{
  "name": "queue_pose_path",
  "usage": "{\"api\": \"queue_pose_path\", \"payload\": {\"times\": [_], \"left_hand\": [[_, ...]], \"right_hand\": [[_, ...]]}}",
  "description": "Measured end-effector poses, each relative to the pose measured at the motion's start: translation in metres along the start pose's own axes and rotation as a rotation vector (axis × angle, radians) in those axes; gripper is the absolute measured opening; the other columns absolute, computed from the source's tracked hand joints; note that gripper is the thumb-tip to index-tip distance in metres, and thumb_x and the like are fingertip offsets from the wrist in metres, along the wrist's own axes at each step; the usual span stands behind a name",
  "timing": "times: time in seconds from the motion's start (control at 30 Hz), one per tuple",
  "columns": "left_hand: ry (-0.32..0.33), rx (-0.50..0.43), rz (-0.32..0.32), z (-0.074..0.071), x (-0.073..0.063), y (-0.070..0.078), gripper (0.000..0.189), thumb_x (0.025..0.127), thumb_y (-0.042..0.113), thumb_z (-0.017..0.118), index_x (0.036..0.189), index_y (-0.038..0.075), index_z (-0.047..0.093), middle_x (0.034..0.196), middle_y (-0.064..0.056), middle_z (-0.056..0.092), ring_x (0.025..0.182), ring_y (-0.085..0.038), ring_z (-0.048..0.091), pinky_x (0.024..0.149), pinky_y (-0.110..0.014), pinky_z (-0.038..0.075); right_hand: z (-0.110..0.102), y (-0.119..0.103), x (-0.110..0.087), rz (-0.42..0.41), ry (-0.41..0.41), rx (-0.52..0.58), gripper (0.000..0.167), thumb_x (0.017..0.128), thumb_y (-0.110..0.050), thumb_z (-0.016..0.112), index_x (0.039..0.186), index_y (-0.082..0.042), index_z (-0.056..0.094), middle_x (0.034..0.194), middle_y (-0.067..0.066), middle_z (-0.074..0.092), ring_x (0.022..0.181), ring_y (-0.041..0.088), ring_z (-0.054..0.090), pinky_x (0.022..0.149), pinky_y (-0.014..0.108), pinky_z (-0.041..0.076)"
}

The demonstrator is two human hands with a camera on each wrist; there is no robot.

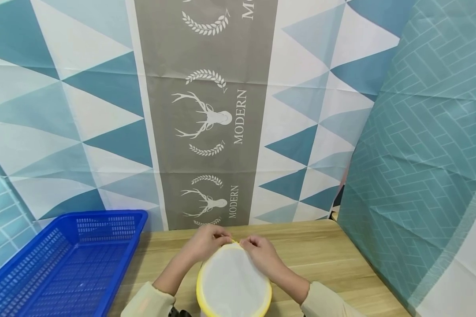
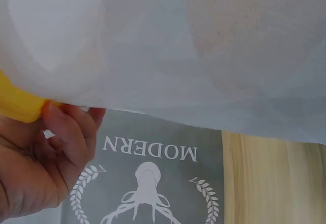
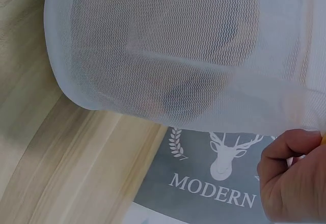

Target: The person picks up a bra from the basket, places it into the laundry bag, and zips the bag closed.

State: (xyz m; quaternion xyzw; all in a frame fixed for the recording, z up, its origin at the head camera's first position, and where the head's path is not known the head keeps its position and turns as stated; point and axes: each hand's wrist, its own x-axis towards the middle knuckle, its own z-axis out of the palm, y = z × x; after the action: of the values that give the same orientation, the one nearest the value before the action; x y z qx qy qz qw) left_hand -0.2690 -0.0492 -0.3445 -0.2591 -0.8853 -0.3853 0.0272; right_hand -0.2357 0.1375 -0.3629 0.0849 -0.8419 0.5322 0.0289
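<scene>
A white mesh bag point(image 1: 236, 281) with a round top and a yellow rim point(image 1: 200, 295) stands at the front of the table. My left hand point(image 1: 208, 242) pinches the yellow edge at the far side of the rim. Close beside it, my right hand point(image 1: 263, 259) also pinches the yellow edge with thumb and finger. A thin yellow strip shows between the two hands. The right wrist view shows the bag's mesh side point(image 3: 153, 51), with blurred darker shapes through it. The left fingertips point(image 2: 61, 122) partly cover the yellow band point(image 2: 18, 102).
A blue plastic basket point(image 1: 132, 251) with perforated walls stands on the left. The wooden table point(image 1: 313, 246) ends at a patterned cloth point(image 1: 206, 53) hanging behind it. A green cloth point(image 1: 416, 145) hangs along the right side.
</scene>
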Motion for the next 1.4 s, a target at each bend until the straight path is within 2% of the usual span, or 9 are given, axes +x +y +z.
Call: {"api": "queue_pose_path", "payload": {"times": [0.07, 0.23, 0.33, 0.43, 0.63, 0.93, 1.07, 1.23, 1.4], "left_hand": [[-0.019, -0.057, -0.048, -0.002, -0.003, -0.002, 0.02, 0.09, 0.024, 0.062, 0.1, 0.01, 0.07, 0.084, -0.003, 0.066, 0.067, -0.011, 0.058, 0.055, -0.026, 0.048], [-0.137, -0.263, -0.184, -0.01, -0.016, -0.01, 0.038, 0.092, 0.036, 0.058, 0.113, 0.004, 0.064, 0.075, -0.004, 0.062, 0.046, -0.01, 0.051, 0.04, -0.027, 0.047], [-0.201, -0.382, -0.234, -0.015, -0.023, -0.012, 0.044, 0.092, 0.042, 0.056, 0.109, 0.002, 0.064, 0.066, -0.002, 0.057, 0.043, -0.008, 0.049, 0.04, -0.024, 0.046], [-0.231, -0.441, -0.255, -0.02, -0.027, -0.012, 0.047, 0.091, 0.043, 0.057, 0.106, -0.001, 0.064, 0.061, -0.001, 0.052, 0.042, -0.007, 0.048, 0.043, -0.023, 0.047], [-0.195, -0.426, -0.276, -0.023, -0.028, -0.009, 0.044, 0.089, 0.039, 0.062, 0.104, -0.002, 0.066, 0.06, -0.002, 0.053, 0.044, -0.007, 0.05, 0.047, -0.024, 0.051], [-0.143, -0.412, -0.312, -0.02, -0.026, -0.011, 0.039, 0.087, 0.038, 0.065, 0.093, -0.001, 0.067, 0.061, -0.001, 0.054, 0.045, -0.007, 0.051, 0.047, -0.024, 0.051], [-0.137, -0.402, -0.316, -0.018, -0.027, -0.013, 0.039, 0.088, 0.038, 0.063, 0.091, 0.0, 0.066, 0.063, -0.001, 0.055, 0.045, -0.006, 0.051, 0.047, -0.024, 0.051], [-0.146, -0.402, -0.32, -0.019, -0.028, -0.015, 0.038, 0.091, 0.037, 0.059, 0.093, -0.001, 0.066, 0.066, -0.003, 0.056, 0.044, -0.005, 0.05, 0.046, -0.022, 0.05], [-0.145, -0.408, -0.33, -0.02, -0.028, -0.016, 0.042, 0.092, 0.04, 0.056, 0.093, -0.001, 0.065, 0.07, -0.005, 0.057, 0.044, -0.005, 0.049, 0.046, -0.022, 0.05]], "right_hand": [[0.0, 0.001, 0.0, 0.002, 0.003, -0.004, 0.029, 0.094, -0.028, 0.053, 0.087, -0.002, 0.066, 0.077, 0.003, 0.059, 0.063, 0.012, 0.05, 0.054, 0.026, 0.043], [0.0, 0.005, 0.001, 0.018, 0.026, -0.029, 0.028, 0.094, -0.027, 0.053, 0.093, -0.003, 0.068, 0.081, 0.004, 0.062, 0.065, 0.012, 0.051, 0.058, 0.027, 0.045], [-0.002, 0.007, 0.002, 0.023, 0.031, -0.043, 0.028, 0.094, -0.027, 0.053, 0.093, -0.003, 0.067, 0.079, 0.004, 0.061, 0.065, 0.012, 0.051, 0.058, 0.027, 0.045], [-0.004, 0.005, 0.004, 0.019, 0.024, -0.053, 0.028, 0.094, -0.029, 0.054, 0.092, -0.003, 0.066, 0.075, 0.003, 0.058, 0.063, 0.012, 0.051, 0.056, 0.027, 0.046], [-0.01, 0.001, 0.01, -0.013, 0.02, -0.108, 0.031, 0.093, -0.035, 0.056, 0.089, -0.005, 0.062, 0.07, 0.002, 0.053, 0.059, 0.013, 0.049, 0.052, 0.027, 0.044], [-0.013, 0.002, 0.019, -0.081, 0.013, -0.213, 0.03, 0.092, -0.034, 0.058, 0.082, -0.006, 0.063, 0.068, 0.001, 0.051, 0.059, 0.013, 0.047, 0.051, 0.025, 0.042], [-0.012, 0.002, 0.02, -0.078, 0.001, -0.224, 0.029, 0.093, -0.032, 0.057, 0.081, -0.006, 0.062, 0.067, 0.001, 0.05, 0.058, 0.013, 0.047, 0.05, 0.025, 0.042], [-0.013, 0.002, 0.02, -0.064, -0.012, -0.223, 0.035, 0.094, -0.037, 0.054, 0.079, -0.006, 0.06, 0.064, 0.0, 0.047, 0.056, 0.013, 0.046, 0.049, 0.025, 0.04], [-0.014, 0.003, 0.02, -0.039, -0.021, -0.209, 0.038, 0.095, -0.041, 0.051, 0.082, -0.007, 0.061, 0.069, 0.002, 0.054, 0.058, 0.013, 0.049, 0.051, 0.026, 0.043]]}}
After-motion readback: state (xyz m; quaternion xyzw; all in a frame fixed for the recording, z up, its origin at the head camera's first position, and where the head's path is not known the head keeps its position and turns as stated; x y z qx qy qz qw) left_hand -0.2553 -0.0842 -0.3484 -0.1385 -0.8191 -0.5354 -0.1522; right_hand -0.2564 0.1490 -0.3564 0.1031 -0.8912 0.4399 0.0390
